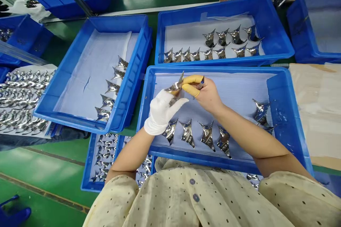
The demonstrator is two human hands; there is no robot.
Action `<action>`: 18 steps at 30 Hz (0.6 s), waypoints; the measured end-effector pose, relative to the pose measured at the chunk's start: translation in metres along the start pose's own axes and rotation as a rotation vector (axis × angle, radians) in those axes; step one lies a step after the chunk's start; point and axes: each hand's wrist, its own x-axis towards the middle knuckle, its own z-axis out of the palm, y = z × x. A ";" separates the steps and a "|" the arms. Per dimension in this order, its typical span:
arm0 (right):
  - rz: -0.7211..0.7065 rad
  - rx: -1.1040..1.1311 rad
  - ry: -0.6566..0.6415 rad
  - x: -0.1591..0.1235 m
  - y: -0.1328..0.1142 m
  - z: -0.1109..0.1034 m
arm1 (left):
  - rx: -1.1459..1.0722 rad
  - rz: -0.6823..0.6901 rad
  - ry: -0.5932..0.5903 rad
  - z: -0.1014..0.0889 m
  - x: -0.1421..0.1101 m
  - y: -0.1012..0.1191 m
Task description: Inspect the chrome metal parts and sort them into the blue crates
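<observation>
My left grip (pixel 161 111) and right grip (pixel 206 94) pinch the chrome piece (pixel 173 88). Squeezing unevenly could let it slip and scratch.

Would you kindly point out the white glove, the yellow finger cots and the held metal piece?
white glove (pixel 161 113), head view, hand's back
yellow finger cots (pixel 190 79), head view, upper cot
metal piece (pixel 173 87), head view, bright centre
</observation>
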 end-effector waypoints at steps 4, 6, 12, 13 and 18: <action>0.038 0.019 -0.004 -0.001 0.001 0.006 | 0.042 0.031 -0.037 0.001 -0.003 -0.002; 0.046 0.018 -0.016 -0.002 0.001 0.006 | 0.070 0.043 -0.050 0.000 -0.004 -0.003; 0.109 0.088 -0.025 -0.004 0.001 0.007 | 0.141 0.108 -0.089 -0.002 -0.003 -0.006; 0.119 0.105 -0.029 -0.004 0.001 0.008 | 0.144 0.122 -0.094 -0.002 -0.003 -0.005; 0.151 0.105 -0.054 -0.006 -0.003 0.009 | 0.125 0.105 -0.090 -0.003 -0.002 -0.002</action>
